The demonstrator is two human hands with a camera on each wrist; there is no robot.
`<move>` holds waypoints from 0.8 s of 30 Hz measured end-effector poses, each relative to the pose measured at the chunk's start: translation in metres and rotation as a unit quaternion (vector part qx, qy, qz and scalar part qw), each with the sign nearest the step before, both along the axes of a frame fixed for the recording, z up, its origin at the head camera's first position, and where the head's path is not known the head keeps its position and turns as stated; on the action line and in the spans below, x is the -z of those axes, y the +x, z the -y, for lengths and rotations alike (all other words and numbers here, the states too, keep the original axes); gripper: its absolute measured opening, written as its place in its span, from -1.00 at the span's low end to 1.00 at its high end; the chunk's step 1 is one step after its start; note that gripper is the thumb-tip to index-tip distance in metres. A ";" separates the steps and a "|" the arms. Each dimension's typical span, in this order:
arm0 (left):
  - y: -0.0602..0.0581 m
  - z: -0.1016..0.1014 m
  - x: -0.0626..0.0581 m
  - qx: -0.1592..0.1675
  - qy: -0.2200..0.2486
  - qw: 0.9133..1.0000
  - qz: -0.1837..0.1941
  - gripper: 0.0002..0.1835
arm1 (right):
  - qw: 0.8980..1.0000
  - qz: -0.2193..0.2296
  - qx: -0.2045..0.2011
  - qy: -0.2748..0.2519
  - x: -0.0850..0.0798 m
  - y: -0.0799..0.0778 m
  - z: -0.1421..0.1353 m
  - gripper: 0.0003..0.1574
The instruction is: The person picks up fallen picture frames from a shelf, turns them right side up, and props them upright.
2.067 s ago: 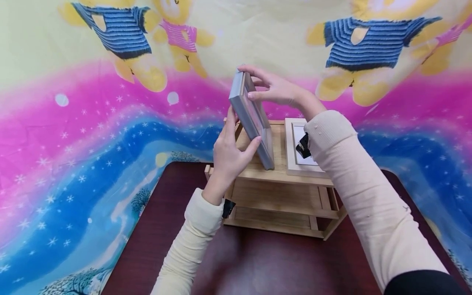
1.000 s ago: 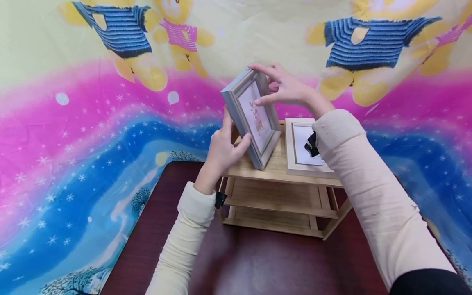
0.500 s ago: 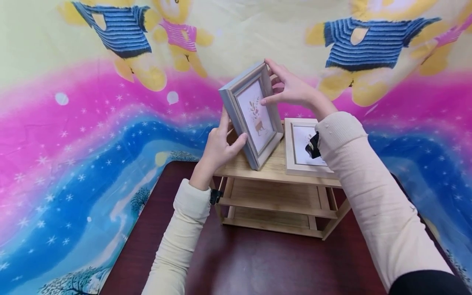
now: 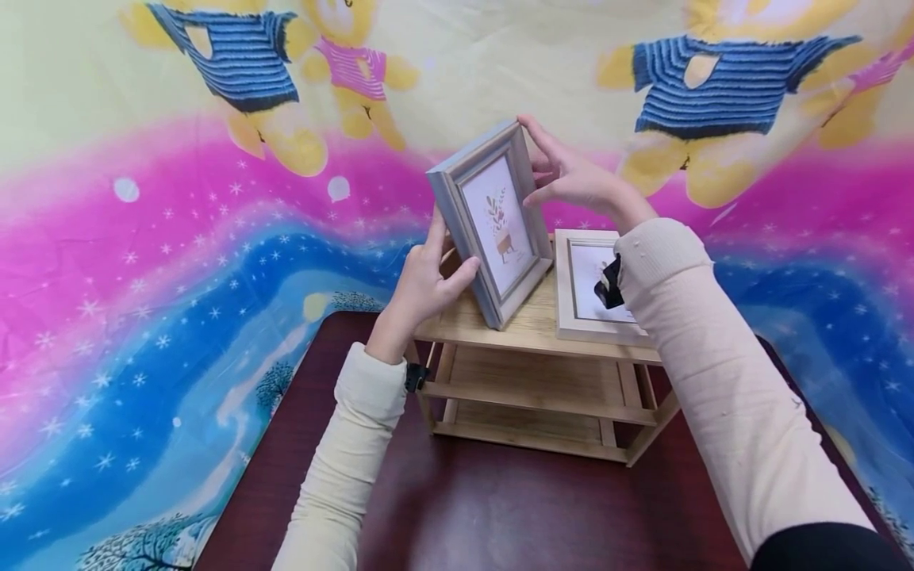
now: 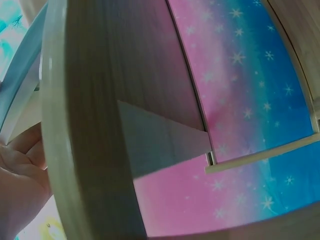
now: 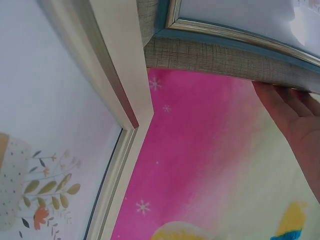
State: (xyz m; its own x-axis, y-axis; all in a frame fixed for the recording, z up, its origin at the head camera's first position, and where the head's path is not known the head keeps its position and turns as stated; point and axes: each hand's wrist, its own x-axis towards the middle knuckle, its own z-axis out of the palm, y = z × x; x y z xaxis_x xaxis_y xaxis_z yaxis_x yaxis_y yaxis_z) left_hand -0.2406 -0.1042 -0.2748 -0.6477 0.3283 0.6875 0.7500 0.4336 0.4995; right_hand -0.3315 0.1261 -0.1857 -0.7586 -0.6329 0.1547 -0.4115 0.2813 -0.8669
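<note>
A grey picture frame with a plant print leans back upright on the left of a wooden shelf's top. My left hand holds its left side, thumb at the front edge and fingers going behind. At the upper right side is my right hand, index fingertip at the top corner and thumb at the side edge. The right wrist view shows these fingers against the frame's edge. A cream picture frame lies face up to the right, partly hidden by my right sleeve.
The wooden shelf has lower tiers below the top board. It stands on a dark red table. Behind it hangs a printed cloth with bears and snowflakes. My sleeved right forearm crosses the table's right side.
The grey frame has turned from nearly edge-on to show its print. My right hand has moved right along with it, its thumb now off the glass; my left hand has shifted slightly left.
</note>
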 end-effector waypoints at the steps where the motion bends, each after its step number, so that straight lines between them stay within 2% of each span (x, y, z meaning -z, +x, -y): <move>1: -0.001 0.001 0.000 0.006 0.000 1.000 0.001 -0.09 | 1.000 0.001 0.000 0.000 0.001 0.000 0.000 0.33; 8: -0.009 0.012 0.000 0.050 -0.004 0.999 0.016 -0.09 | 1.000 0.010 0.004 -0.003 0.002 0.005 0.000 0.31; 14: -0.018 0.022 -0.003 0.096 0.008 0.994 0.058 -0.10 | 1.000 0.019 0.022 0.001 0.001 0.010 0.000 0.29; 19: -0.005 0.026 -0.019 0.115 0.008 0.988 0.100 -0.13 | 1.000 0.008 0.030 0.004 0.002 0.013 -0.001 0.28; 22: 0.003 0.026 -0.028 0.114 0.001 0.986 0.118 -0.15 | 0.999 -0.001 0.038 0.011 0.002 0.015 -0.002 0.29; 24: 0.003 0.027 -0.028 0.111 -0.001 0.987 0.120 -0.16 | 0.999 -0.004 0.044 0.018 0.001 0.017 -0.004 0.29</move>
State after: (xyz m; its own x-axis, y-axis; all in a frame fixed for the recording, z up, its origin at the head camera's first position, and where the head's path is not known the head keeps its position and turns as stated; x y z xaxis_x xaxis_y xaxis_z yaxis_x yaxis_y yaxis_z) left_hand -0.2378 -0.1314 -0.2468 -0.7034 0.4825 0.5220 0.6871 0.2732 0.6733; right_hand -0.3148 0.1303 -0.1870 -0.8104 -0.5689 0.1398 -0.3910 0.3474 -0.8523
